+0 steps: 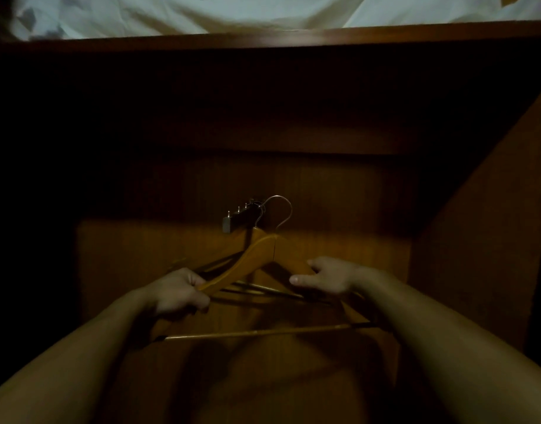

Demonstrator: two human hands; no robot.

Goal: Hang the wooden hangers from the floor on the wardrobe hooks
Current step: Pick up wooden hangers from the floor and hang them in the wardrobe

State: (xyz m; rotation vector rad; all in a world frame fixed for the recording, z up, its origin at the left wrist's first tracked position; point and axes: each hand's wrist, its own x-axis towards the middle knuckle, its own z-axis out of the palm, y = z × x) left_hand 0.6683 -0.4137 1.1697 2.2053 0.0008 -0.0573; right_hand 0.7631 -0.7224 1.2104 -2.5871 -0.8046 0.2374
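I hold a wooden hanger (251,258) up inside a dim wardrobe. My left hand (177,290) grips its left shoulder and my right hand (324,278) grips its right shoulder. Its metal hook (283,206) stands just right of a dark hook rail (240,217) with small metal pegs on the back panel. Another wooden hanger (220,263) hangs from the rail behind the held one, mostly hidden. The held hanger's lower bar (263,332) runs across below my wrists.
The wardrobe's wooden back panel (324,185) is dark. A wooden side wall (492,224) slants on the right. Above, a wooden shelf edge (263,41) carries white bedding (171,13).
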